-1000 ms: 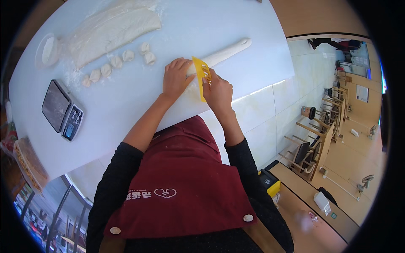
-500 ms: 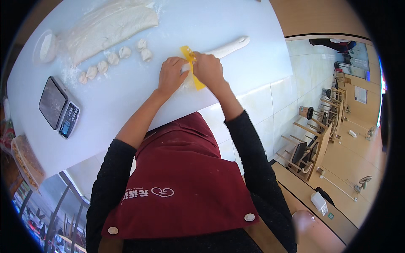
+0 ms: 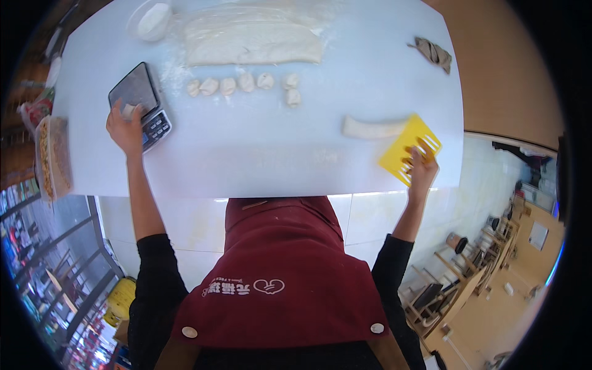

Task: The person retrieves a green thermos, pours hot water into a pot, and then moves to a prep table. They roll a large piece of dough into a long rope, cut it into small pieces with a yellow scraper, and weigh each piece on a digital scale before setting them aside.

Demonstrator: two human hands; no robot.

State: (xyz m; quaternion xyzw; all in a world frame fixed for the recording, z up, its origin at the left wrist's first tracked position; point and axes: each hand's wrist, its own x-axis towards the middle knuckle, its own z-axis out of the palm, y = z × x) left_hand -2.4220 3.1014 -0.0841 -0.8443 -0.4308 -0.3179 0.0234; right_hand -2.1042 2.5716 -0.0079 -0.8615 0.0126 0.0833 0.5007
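Note:
My left hand [image 3: 126, 132] is over the digital kitchen scale [image 3: 137, 85] at the left of the table, its fingers closed round a small piece of dough [image 3: 129, 111] at the weighing plate. Whether the plate bears the dough's weight I cannot tell. On the right, my right hand [image 3: 423, 169] grips a yellow dough scraper [image 3: 398, 154] by its slotted part. The scraper is tilted and hides the right end of a dough roll [image 3: 370, 128] lying behind it. Several small dough pieces [image 3: 228, 86] form a row in the middle, with two more [image 3: 292, 97] beside them.
A large flat slab of dough [image 3: 253, 44] lies at the back amid flour. Near it stands a bowl of white flour [image 3: 154, 22]. A crumpled brownish cloth [image 3: 433, 54] is at the far right. A clear container [image 3: 54, 157] sits at the table's left edge.
My hands have parted from the dough roll. The left has gone to the scale with a dough piece; the right has carried the scraper rightward. The whole view has turned.

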